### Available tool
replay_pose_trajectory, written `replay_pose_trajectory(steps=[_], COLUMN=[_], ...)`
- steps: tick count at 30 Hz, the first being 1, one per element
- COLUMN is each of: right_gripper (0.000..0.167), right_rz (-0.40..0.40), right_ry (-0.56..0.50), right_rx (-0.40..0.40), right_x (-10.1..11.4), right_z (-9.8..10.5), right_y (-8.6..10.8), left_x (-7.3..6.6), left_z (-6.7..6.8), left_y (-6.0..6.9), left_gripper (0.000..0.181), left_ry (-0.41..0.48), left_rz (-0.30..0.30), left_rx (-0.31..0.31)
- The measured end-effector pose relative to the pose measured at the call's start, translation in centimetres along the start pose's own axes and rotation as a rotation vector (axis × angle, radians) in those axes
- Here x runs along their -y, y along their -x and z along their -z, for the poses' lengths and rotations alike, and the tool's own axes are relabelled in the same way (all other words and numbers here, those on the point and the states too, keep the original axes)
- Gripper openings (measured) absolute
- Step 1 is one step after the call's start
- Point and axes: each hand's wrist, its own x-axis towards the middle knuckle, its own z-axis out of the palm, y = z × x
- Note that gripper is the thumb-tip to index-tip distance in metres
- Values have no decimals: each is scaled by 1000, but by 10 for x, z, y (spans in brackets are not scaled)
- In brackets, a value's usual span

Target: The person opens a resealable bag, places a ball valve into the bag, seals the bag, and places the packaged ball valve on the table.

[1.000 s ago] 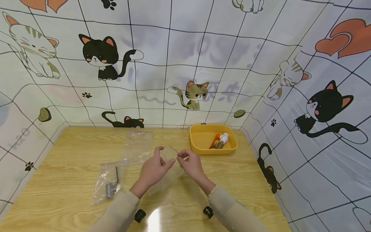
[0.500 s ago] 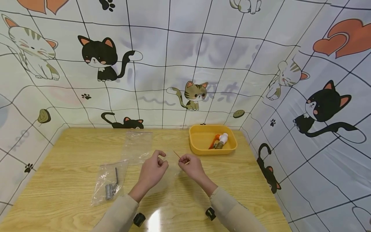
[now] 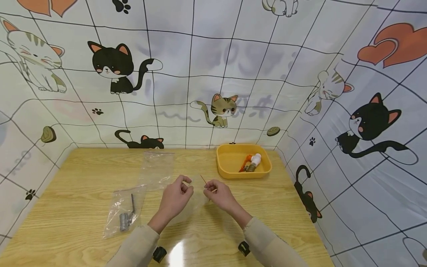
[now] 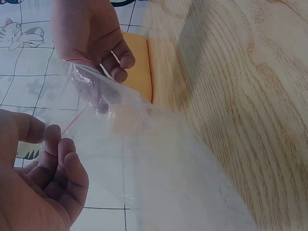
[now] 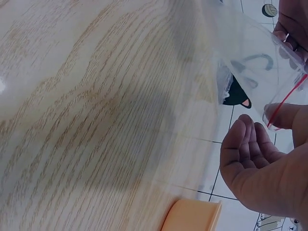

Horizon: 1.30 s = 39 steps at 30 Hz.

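A clear plastic bag with a red seal line (image 4: 183,163) hangs between the two hands, above the table. My left hand (image 3: 175,196) grips one side of its top edge; in the left wrist view that hand (image 4: 43,178) has its fingers curled at the plastic. On the other side my right hand (image 3: 221,194) pinches the red-lined edge between thumb and fingers, as the right wrist view shows for the bag (image 5: 260,53) and the hand (image 5: 264,159). No contents can be made out in the bag.
A yellow bin (image 3: 230,174) at the back right holds an orange item and a white-and-metal item. Flat at the back lies another clear bag (image 3: 156,168). Left of my left hand, a bag (image 3: 115,207) contains a grey cylinder (image 3: 124,221) and a dark rod (image 3: 132,203).
My left thumb and fingers have drawn in from a wider spread. The red-lined edge at my right hand has turned steeper, and the hands stand slightly lower.
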Motion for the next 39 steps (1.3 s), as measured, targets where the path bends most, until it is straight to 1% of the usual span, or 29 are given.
replay_pose_trajectory(steps=[7, 10, 14, 18, 20, 24, 26, 28, 32, 36, 39], right_gripper=[26, 28, 25, 18, 15, 16, 19, 21, 28, 37, 42], right_rz=[7, 20, 39, 53, 70, 113, 118, 95, -16, -148, -217], right_ry=[7, 19, 62, 116, 143, 213, 292, 381, 519, 551, 559], right_rx=[19, -3, -66, -128, -168, -260, -295, -321, -330, -320, -300], right_x=[2, 4, 4, -3, -9, -24, -31, -39, -55, -67, -72], right_z=[1, 5, 16, 33, 41, 59, 70, 81, 103, 118, 125], right_y=[1, 0, -6, -17, -23, -37, -44, -51, -63, -68, -70], left_x=[1, 2, 2, 2, 3, 3, 2, 2, 3, 4, 3], left_z=[0, 0, 0, 0, 0, 0, -1, -2, -3, -4, -4], left_y=[0, 0, -1, -2, -1, -1, -1, -1, -1, 0, 1], left_gripper=[23, 22, 22, 21, 20, 18, 18, 18, 17, 14, 11], left_ry=[-3, -3, -5, -12, -15, -16, -16, -20, -31, -49, -74], left_rz=[-6, -4, -9, -21, -24, -26, -26, -24, -26, -33, -37], left_rx=[0, -2, -7, -17, -18, -20, -21, -23, -30, -38, -51])
